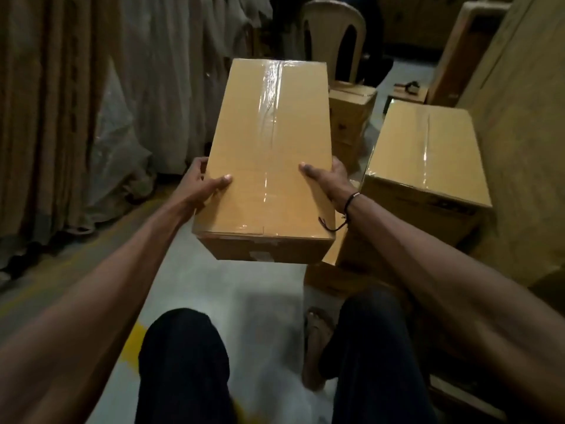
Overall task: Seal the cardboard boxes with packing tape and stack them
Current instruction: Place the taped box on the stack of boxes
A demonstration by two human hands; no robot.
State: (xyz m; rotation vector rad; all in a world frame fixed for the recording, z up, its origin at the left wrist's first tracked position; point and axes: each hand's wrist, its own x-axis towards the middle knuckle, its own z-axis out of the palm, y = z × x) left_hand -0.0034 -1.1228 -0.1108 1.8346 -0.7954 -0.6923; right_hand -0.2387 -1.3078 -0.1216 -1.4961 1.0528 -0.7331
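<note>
The taped box is held up off the floor between both hands: the left hand clamps its left side with the thumb lying on top, and the right hand does the same on the right side. Clear tape runs along its top seam, so sealing looks done and this seems to be the stacking step. The next move likely calls for swinging it right and setting it square on the sealed box beside the person's knee.

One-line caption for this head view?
Both hands, left hand and right hand, hold a taped cardboard box above the floor.
</note>
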